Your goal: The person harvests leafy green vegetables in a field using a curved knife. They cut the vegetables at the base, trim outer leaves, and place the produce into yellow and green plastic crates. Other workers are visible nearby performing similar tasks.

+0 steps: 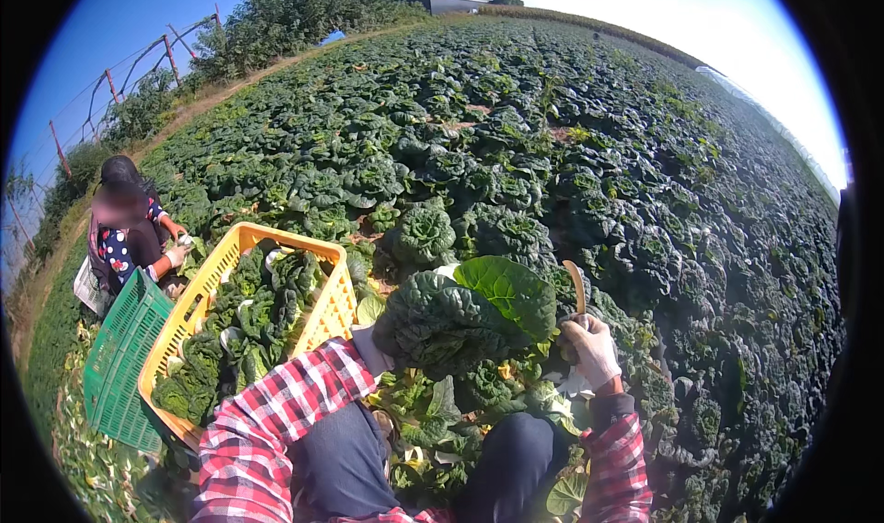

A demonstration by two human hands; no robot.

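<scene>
A large dark green leafy cabbage head is at the end of my left forearm; its leaves hide my left hand, with only the pale cuff at the wrist showing. One bright green leaf spreads from its right side. My right hand, in a whitish glove, is closed around a tool with a curved, tan upper part pointing up; the rest of the tool is hidden. To the left stands a yellow plastic crate holding several cut green heads.
A green plastic crate leans beside the yellow one. Beyond it a co-worker crouches with a plant in the hands. Rows of leafy plants stretch ahead and right. Loose and yellowed leaves lie between my knees.
</scene>
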